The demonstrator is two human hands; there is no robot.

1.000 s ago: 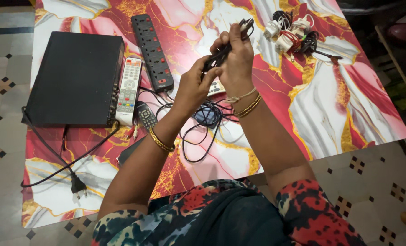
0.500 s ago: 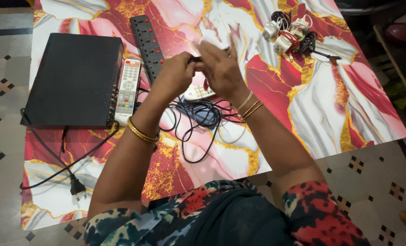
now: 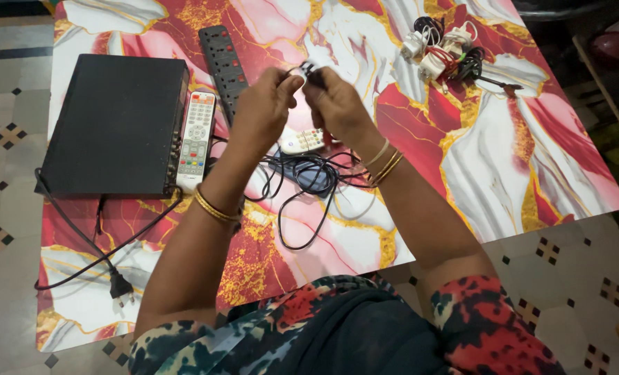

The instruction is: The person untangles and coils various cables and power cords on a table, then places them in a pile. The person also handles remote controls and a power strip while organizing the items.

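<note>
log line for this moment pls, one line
left hand: pinching black cable | right hand: pinching same cable | both raised above table | loose cable coils below | white remote beside black box

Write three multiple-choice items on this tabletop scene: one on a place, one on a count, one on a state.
1. Where does the white remote lie?
A. Beside the black box, at its right edge
B. On the floor
C. On top of the heap of chargers

2. How many hands touch the black cable?
A. None
B. One
C. Two

3. What state is the plug of the box's lead in?
A. Pushed into the power strip
B. Lying loose on the table
C. Held in a hand

Answers:
1 A, the remote lies along the box's right side.
2 C, the left hand and right hand both pinch it.
3 B, it lies near the table's front left corner, in no socket.
</note>
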